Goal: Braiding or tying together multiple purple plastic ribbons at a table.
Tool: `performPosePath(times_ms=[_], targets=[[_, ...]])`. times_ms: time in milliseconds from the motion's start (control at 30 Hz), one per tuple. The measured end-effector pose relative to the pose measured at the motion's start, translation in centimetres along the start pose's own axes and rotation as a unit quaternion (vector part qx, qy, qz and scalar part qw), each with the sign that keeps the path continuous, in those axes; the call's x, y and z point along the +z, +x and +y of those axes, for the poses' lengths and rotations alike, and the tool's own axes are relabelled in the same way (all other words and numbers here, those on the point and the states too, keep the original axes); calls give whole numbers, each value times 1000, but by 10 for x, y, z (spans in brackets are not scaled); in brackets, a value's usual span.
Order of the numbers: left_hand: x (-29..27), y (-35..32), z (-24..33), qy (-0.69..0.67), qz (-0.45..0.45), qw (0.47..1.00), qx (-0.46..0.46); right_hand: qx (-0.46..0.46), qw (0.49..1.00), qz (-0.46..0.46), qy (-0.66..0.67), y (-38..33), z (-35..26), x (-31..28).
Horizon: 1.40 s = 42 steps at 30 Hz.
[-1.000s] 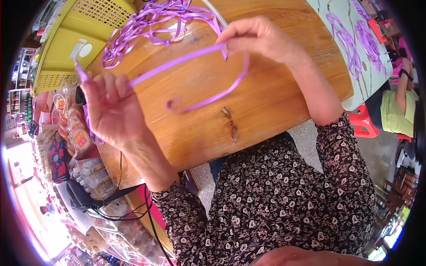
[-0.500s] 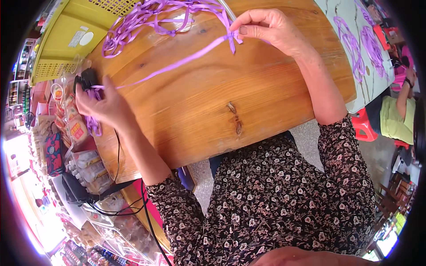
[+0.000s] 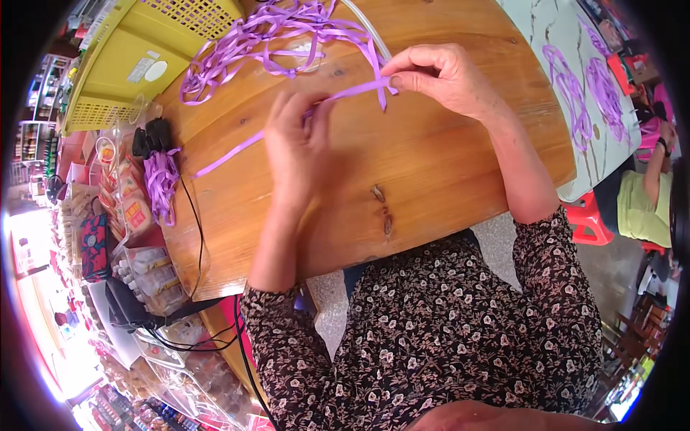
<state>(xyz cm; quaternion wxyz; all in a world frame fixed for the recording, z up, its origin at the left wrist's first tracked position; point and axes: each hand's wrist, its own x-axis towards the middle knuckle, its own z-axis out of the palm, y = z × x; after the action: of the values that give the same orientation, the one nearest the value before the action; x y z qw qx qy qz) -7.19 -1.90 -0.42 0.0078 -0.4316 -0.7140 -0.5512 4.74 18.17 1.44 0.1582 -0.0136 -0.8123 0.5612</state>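
My right hand (image 3: 449,82) pinches a flat purple ribbon (image 3: 363,88) between thumb and forefinger, above the far middle of the wooden table. The ribbon stretches left into the curled fingers of my left hand (image 3: 295,144), which is somewhat smeared by motion. Beyond the left hand, the strand runs on to an end low over the table. A short tail of ribbon hangs below the right fingertips. Just behind the hands lies a loose tangle of purple ribbon (image 3: 269,47).
A yellow plastic crate (image 3: 136,61) stands at the far left. Beside it, a black clamp-like object (image 3: 152,138) has a purple ribbon bundle (image 3: 162,183) below it. More ribbon loops (image 3: 604,90) lie on the marble-patterned table at right. A person in light green sits beyond.
My left hand has moved right, away from the black object and the ribbon bundle, to the strand close by the right hand. The right hand sits slightly lower in view, still pinching ribbon.
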Motion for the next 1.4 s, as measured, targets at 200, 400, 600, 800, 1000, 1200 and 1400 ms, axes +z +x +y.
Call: performPosePath(times_ms=[200, 400, 600, 800, 1000, 1200, 1400], targets=[[-52, -14, -18, 457, -33, 889, 5, -53, 990, 7, -132, 6, 8, 1], [0, 0, 13, 52, -19, 993, 104, -184, 964, -23, -190, 8, -14, 35], [19, 0, 23, -352, -82, 893, -267, -218, 941, 85, -244, 10, -19, 31], [21, -1, 1, -265, 3, 939, -222, -172, 965, 61, -190, 16, 0, 23], [11, -2, 1, -293, 7, 920, -262, -90, 983, 156, -26, 18, 16, -6], [5, -1, 8, -276, 8, 919, -282, -280, 915, 90, -276, 17, 3, 14], [5, -3, 9, -286, -1, 923, -258, -284, 919, 86, -261, 11, 13, 27]])
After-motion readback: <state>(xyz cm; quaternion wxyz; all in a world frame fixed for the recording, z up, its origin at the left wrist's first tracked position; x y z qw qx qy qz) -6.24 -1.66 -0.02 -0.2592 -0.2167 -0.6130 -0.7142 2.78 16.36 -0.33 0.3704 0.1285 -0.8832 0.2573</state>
